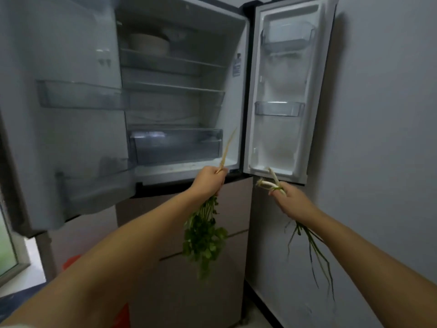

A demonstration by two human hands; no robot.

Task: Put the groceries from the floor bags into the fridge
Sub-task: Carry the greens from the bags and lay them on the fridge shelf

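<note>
Nearest the camera, both bare forearms reach forward toward the open fridge (pixel 182 95). The left hand (pixel 208 179) has its fingers curled tight round the stems of a bunch of leafy herbs (pixel 203 240), gripping just below the pale roots that poke up above the fist; the green leaves hang down under the hand. The right hand (pixel 293 202) pinches a few spring onions (pixel 272 184) near their white bulbs, which stick out past the thumb, while the long thin green tops trail down below the wrist.

Both bundles look very light and limp. The herb leaves are soft and bruise easily, so the stems are the sensible place to hold, as now; squeezing the leaves would likely crush them. The spring onions are firmer at the white end and floppy at the green end, so a hold near the bulbs gives the most control, though the tops will probably swing and may catch on a shelf edge. Loose stalks could slip out of a slack grip.

Beyond the hands, both doors stand open. Inside, a clear drawer (pixel 176 146) sits at the bottom, glass shelves (pixel 172 88) above it, and stacked bowls (pixel 149 43) rest on the top shelf.
</note>
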